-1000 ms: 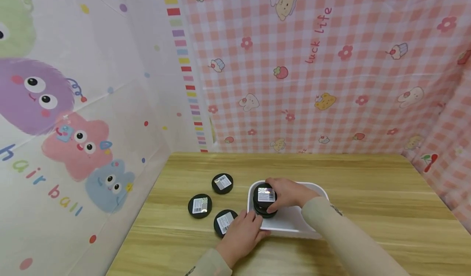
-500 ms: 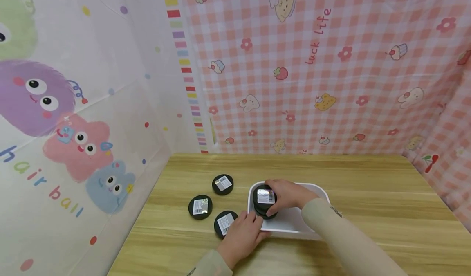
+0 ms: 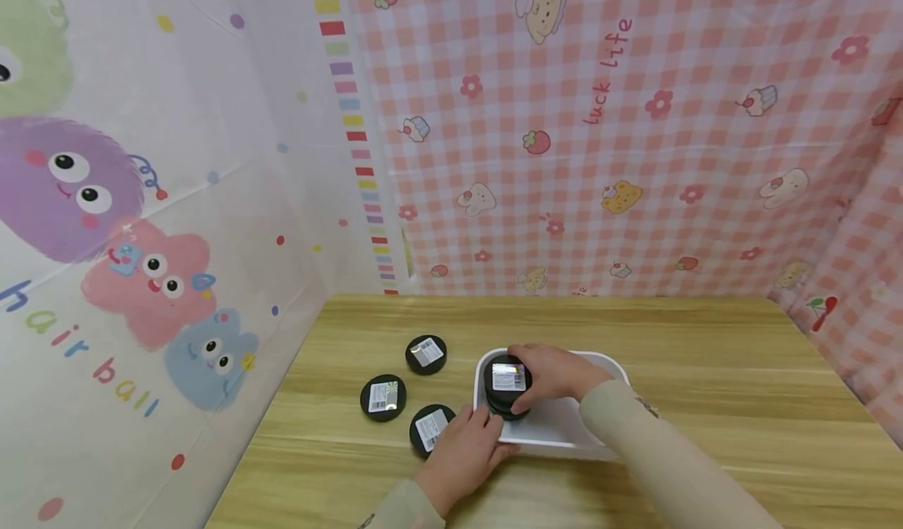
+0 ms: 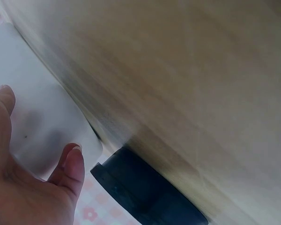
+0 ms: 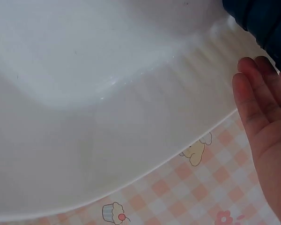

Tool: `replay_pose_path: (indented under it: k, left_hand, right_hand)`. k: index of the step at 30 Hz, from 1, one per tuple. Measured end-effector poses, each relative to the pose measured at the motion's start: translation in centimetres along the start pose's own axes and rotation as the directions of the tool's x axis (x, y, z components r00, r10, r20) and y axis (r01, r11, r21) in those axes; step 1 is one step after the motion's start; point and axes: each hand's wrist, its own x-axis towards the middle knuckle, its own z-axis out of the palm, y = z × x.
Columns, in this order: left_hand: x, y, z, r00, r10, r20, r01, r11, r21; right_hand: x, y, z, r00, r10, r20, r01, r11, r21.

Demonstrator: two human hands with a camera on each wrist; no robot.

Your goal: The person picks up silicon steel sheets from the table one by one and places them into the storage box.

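My right hand [image 3: 557, 372] reaches into the white plastic bin [image 3: 612, 363] and grips a flat round black container [image 3: 508, 378] with a white label, thumb and fingers at its sides. The held container sits on top of stacked black containers [image 3: 509, 413] at the bin's left end. In the right wrist view, the fingertips are right at the dark stack [image 5: 260, 28]. My left hand [image 3: 462, 454] holds the bin's near left corner, fingers over the rim and thumb along the front wall. The left wrist view shows thumb and fingertip against the outer wall [image 4: 51, 117].
Left of the bin, one labelled black container [image 3: 426, 354] lies at the back and another [image 3: 383, 397] farther left. A third [image 3: 430, 429] is partly hidden by my left hand. The wooden table [image 3: 719, 403] meets a pink checked cloth [image 3: 480, 239] behind and a white printed cloth on the left.
My right hand has lowered its container slightly, and it now lines up more closely with the stack. The left hand has stayed on the bin's corner.
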Motion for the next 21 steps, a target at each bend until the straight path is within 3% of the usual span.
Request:
replay_pose_path:
  k: [4,11,21]
  left_hand:
    - [0.0,-0.1,0.1,1.0,0.004,-0.011,-0.004,1.0,0.009]
    - [0.0,0.0,-0.1,1.0,-0.004,0.026,0.004,1.0,-0.007]
    - [0.0,-0.1,0.1,1.0,-0.008,0.008,0.008,1.0,-0.008]
  right_hand:
    - [-0.3,-0.1,-0.4,1.0,-0.018,-0.015,0.018,1.0,-0.018]
    - [-1.4,-0.2,-1.1,0.999,-0.006,-0.046,0.005,1.0,-0.027]
    - [-3.1,0.0,-1.8,0.996,-0.004,-0.084,0.001,0.999,-0.044]
